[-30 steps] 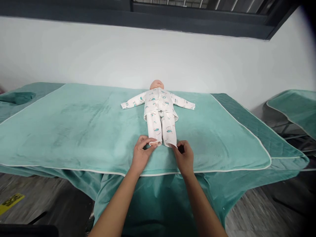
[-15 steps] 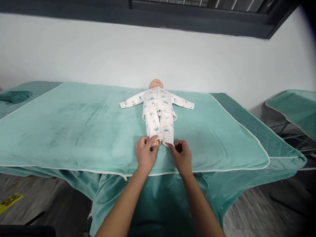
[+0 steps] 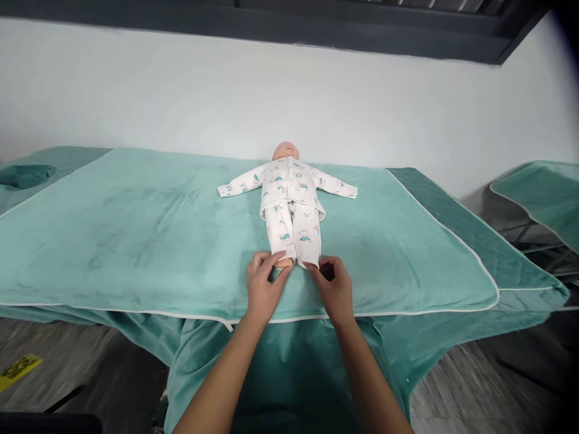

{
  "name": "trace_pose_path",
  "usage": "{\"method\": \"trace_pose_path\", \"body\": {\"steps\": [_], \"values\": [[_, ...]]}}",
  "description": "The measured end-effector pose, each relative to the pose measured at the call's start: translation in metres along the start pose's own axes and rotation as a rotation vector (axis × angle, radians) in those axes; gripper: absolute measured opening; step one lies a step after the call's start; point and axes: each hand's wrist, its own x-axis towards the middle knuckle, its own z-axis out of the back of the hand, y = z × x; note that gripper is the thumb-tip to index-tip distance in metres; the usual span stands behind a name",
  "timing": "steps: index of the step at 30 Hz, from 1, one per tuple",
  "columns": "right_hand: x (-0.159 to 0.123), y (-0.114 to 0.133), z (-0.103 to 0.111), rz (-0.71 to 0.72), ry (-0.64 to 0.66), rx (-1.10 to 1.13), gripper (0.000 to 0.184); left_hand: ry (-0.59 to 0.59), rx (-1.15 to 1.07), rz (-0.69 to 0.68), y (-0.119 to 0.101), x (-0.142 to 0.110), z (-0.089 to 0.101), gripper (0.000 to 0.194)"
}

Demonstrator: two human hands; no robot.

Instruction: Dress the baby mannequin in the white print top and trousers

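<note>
A baby doll (image 3: 289, 199) lies on its back on a light teal blanket (image 3: 136, 235), its head toward the wall. It wears a white printed top and matching white trousers (image 3: 294, 232). My left hand (image 3: 263, 284) pinches the cuff of the doll's left-side trouser leg, where a bare foot shows. My right hand (image 3: 335, 284) pinches the cuff of the other leg. Both hands are closed on the fabric at the near end of the doll.
The blanket covers a table with a darker teal cover (image 3: 456, 217) beneath, hanging over the front edge. A folded dark teal cloth (image 3: 22, 176) lies at far left. Another teal-covered surface (image 3: 538, 193) stands at right. A white wall rises behind.
The trouser cuffs have slid up the doll's legs a little, baring a foot at the left cuff. My hands have stayed at the cuffs.
</note>
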Motion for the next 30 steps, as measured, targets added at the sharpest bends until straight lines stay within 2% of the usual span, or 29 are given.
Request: {"method": "trace_pose_path", "body": {"steps": [10, 16, 19, 22, 30], "values": [[0.001, 0.003, 0.001, -0.015, 0.010, 0.039, 0.034, 0.005, -0.223, 0.181, -0.011, 0.008, 0.007, 0.014], [0.000, 0.003, 0.001, -0.012, 0.007, 0.036, 0.034, -0.023, -0.322, 0.252, -0.009, 0.006, 0.007, 0.003], [0.000, 0.004, 0.004, 0.066, 0.010, -0.004, 0.039, -0.020, -0.377, 0.262, -0.007, 0.004, 0.006, 0.013], [0.000, 0.005, 0.007, 0.147, 0.037, -0.015, 0.051, -0.023, -0.390, 0.260, -0.007, 0.003, 0.006, 0.013], [-0.001, 0.006, 0.005, 0.124, 0.070, 0.008, 0.048, -0.029, -0.289, 0.162, -0.007, -0.001, 0.008, 0.017]]}}
